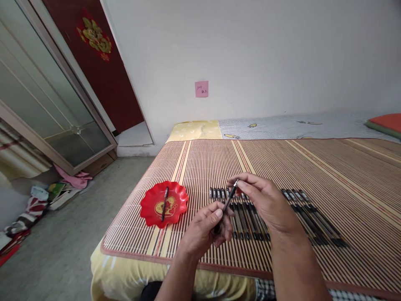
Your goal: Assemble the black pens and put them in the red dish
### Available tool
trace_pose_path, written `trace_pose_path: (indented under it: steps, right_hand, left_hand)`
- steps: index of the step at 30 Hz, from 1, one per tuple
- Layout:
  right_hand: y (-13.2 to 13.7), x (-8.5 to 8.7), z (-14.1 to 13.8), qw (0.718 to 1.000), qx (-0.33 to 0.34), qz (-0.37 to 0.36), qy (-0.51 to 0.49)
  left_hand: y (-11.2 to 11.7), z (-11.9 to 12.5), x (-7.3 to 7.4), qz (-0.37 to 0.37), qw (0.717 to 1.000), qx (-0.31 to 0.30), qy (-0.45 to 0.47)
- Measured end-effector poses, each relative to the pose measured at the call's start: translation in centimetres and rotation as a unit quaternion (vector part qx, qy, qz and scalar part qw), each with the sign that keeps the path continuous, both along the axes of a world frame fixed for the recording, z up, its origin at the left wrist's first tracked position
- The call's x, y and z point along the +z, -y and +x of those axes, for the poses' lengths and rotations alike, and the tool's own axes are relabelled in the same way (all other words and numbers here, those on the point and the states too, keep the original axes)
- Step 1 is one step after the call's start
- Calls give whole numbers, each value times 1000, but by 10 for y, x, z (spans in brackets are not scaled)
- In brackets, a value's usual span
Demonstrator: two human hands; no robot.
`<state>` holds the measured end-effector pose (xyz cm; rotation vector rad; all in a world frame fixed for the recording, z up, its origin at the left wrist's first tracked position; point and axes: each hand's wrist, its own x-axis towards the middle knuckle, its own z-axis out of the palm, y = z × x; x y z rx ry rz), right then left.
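Note:
My left hand [205, 230] is closed around the lower end of a black pen [228, 202], which tilts up to the right. My right hand [266, 200] pinches the pen's upper tip between thumb and fingers. Both hands hover over a row of several black pens [247, 217] laid side by side on a striped bamboo mat [313, 167]. A second group of black pens [313, 217] lies to the right of my right hand. To the left, a red scalloped plate [150, 205] rests on the mat with one black pen [164, 203] in it.
The mat covers a bed with a yellow sheet [194, 130] against a white wall bearing a pink note [201, 88]. A red cushion [387, 123] lies far right. Clothes and books [56, 192] clutter the floor at left, near a glass door [46, 104].

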<state>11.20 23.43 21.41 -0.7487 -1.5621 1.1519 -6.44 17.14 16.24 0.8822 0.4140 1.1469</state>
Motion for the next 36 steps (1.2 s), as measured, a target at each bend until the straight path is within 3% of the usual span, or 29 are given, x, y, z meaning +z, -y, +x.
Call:
trace_pose_path:
  steps: [5, 12, 27, 36]
  right_hand:
    - [-3, -5, 1, 1000, 13, -10, -14]
    - [2, 3, 1, 999, 30, -12, -7]
    - [9, 10, -1, 997, 64, -28, -35]
    - [3, 10, 1, 998, 59, -6, -5]
  left_hand:
    - [-1, -1, -3, 22, 1000, 0, -16]
    - [-2, -1, -3, 26, 1000, 1, -1]
    - [2, 3, 1, 18, 997, -74, 31]
    - [0, 3, -4, 22, 1000, -8, 0]
